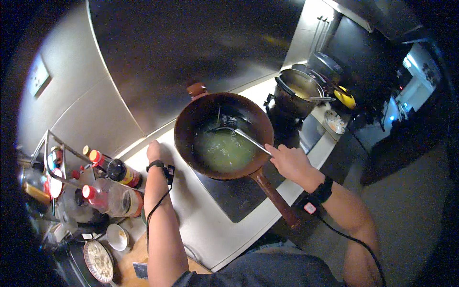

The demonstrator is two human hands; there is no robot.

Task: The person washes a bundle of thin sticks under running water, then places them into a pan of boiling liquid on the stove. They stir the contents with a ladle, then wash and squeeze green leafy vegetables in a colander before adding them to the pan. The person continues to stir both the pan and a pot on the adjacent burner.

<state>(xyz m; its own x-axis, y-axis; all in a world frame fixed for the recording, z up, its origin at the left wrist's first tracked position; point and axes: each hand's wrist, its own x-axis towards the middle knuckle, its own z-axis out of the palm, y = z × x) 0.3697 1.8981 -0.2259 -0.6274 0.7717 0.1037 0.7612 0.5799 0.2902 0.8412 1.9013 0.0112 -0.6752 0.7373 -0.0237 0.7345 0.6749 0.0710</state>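
Note:
A brown wok (181, 143) with a long handle (274, 197) stands on the black hob (233, 208), holding pale greenish, cloudy liquid (226, 150) with white bits on its surface. My right hand (292, 163) grips the metal handle of a ladle (251, 138) or similar utensil; its head dips into the liquid near the far side. To the left of the wok, my left hand (154, 150) is over the white counter (193, 215) close to the wall. Its fingers are hidden from this angle. Both wrists wear black straps with cables.
A metal pot (297, 102) with a utensil in it stands beyond the wok, near a used plate (335, 122). Left are a sauce bottle (123, 172), a red-capped plastic bottle (111, 197), a small bowl (117, 237), a filled dish (98, 261) and a cleaver blade (140, 270) on a wooden board (127, 258).

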